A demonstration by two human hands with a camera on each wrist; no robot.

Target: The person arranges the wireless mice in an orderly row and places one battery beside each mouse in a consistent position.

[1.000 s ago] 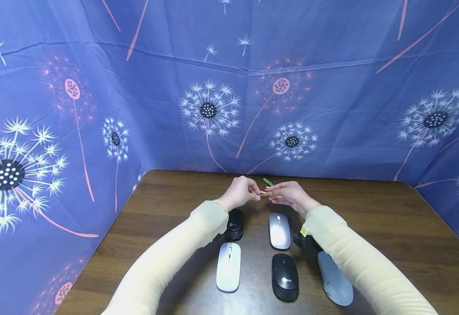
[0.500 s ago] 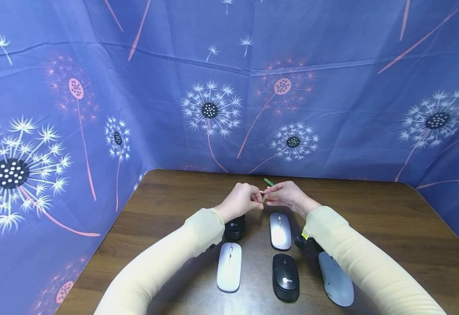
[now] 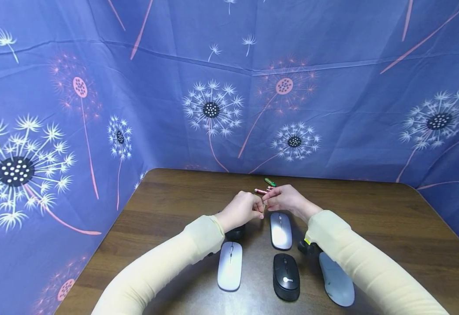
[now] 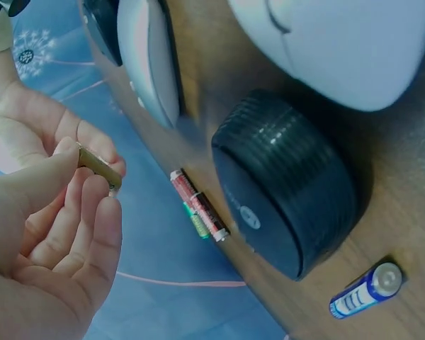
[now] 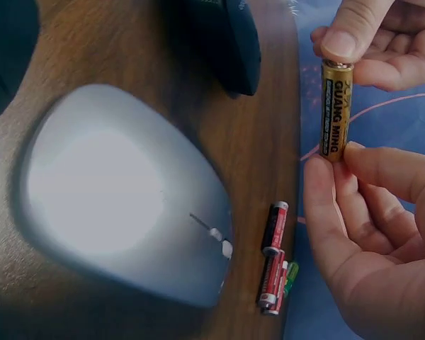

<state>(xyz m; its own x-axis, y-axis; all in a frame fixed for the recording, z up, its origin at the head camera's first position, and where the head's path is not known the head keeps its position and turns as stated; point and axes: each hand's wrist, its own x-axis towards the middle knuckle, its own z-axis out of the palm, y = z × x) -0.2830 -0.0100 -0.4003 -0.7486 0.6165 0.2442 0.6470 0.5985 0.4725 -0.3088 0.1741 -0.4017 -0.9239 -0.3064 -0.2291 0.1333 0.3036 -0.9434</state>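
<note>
A gold battery is held in the air between both hands, lettering facing the right wrist camera. My left hand pinches one end between thumb and fingers. At the other end, the thumb and fingertips of my right hand pinch it too. In the left wrist view the battery is partly covered by fingers. Just beyond the hands, several red batteries and a green battery lie on the table. A blue battery stands on the table near the black mouse.
Several computer mice stand on the wooden table: a silver one below the hands, a white one, a black one and a grey one beside my right sleeve. A blue patterned cloth hangs behind the table.
Both hands have drawn back toward me from the battery pile, the left one most, keeping hold of the gold battery. The red batteries show more fully now.
</note>
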